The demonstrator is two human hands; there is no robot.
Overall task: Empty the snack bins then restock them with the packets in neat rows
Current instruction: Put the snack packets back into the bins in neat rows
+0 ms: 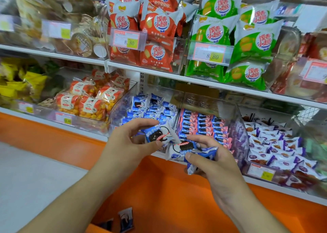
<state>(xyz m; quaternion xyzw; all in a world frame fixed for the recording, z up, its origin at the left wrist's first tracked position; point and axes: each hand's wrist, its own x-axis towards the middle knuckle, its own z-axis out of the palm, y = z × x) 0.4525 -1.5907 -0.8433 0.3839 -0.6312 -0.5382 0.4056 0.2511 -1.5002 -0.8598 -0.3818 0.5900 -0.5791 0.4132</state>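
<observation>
A clear bin (122, 105) on the lower shelf holds blue-and-white cookie packets (155, 109) in loose rows. My left hand (131, 140) pinches one blue-and-white packet (158, 132) in front of that bin. Just right of it, my right hand (210, 155) grips a bunch of the same packets (187, 150), one hanging down under the thumb. The neighbouring bin (242, 126) holds pink-and-blue packets (203, 124) lined up in neat rows.
A bin of purple-and-white packets (279, 147) stands at the right, orange candy bags (85, 101) at the left. Red (159, 27) and green (247, 38) bags fill the shelf above. An orange counter front (168, 188) lies below; a few packets (125, 218) sit at the bottom edge.
</observation>
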